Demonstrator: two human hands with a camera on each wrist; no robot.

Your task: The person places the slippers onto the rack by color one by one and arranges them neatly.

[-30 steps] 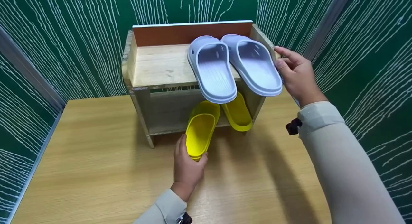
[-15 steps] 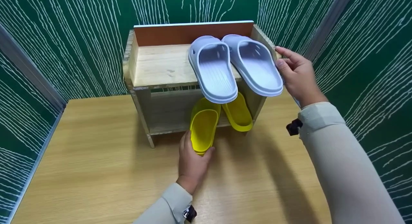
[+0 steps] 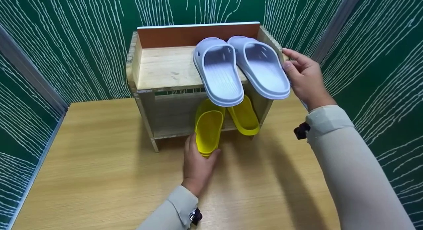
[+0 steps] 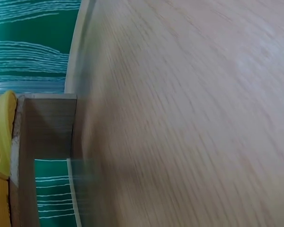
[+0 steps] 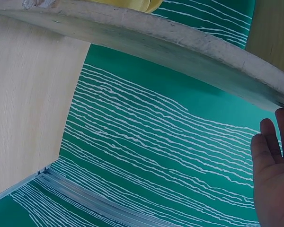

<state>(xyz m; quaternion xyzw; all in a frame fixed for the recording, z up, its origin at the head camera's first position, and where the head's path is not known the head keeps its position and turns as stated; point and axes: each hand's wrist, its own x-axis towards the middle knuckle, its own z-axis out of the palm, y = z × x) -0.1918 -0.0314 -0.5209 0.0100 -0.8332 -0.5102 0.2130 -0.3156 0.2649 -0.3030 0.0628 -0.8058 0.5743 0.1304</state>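
Observation:
My left hand (image 3: pixel 198 165) grips the heel end of a yellow clog (image 3: pixel 210 131), thumb and fingers on opposite sides. Its toe points into the lower level of a small wooden shoe rack (image 3: pixel 172 66), partly hidden under a lavender clog. To its right, a second yellow clog (image 3: pixel 244 117) rests on the lower shelf, heel jutting out. Two lavender clogs, a left one (image 3: pixel 223 74) and a right one (image 3: pixel 266 69), sit on the top shelf. With index finger and thumb, my right hand (image 3: pixel 305 76) pinches the front corner of the rack's right side panel (image 5: pixel 180 52).
The rack stands on a wood-grain tabletop (image 3: pixel 99 177). Green walls (image 3: pixel 82 41) with white drip lines rise behind and on both sides, meeting at grey metal corner strips. A reddish board (image 3: pixel 172 36) backs the top shelf.
My left hand has moved forward and slightly right, carrying the yellow clog deeper toward the lower shelf. In the last half second it shifts only a little. My right hand stays at the rack's corner.

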